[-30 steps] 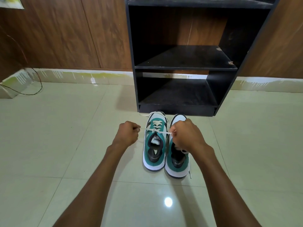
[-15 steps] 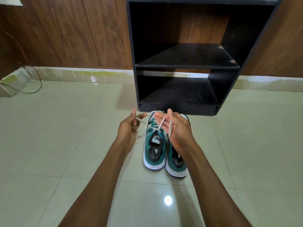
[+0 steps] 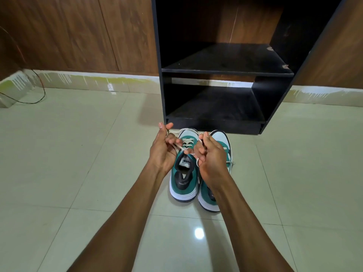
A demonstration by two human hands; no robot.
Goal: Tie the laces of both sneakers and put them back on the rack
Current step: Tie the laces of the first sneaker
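While both hands [image 3: 163, 150] [image 3: 211, 156] grip its laces [image 3: 177, 147], the left sneaker [image 3: 184, 173] sits below (floor-level).

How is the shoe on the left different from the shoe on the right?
The left sneaker has its laces held up by both hands, left hand and right hand; the right sneaker has a lace end hanging loose at its side. The left sneaker shows almost whole; the right sneaker is mostly hidden by the right arm. Both are green and white, side by side, toes toward the black rack.

Both hands, left hand [image 3: 163, 152] and right hand [image 3: 211, 160], pinch laces [image 3: 177, 148] above 2 sneakers [image 3: 184, 179] before the rack [image 3: 216, 126].
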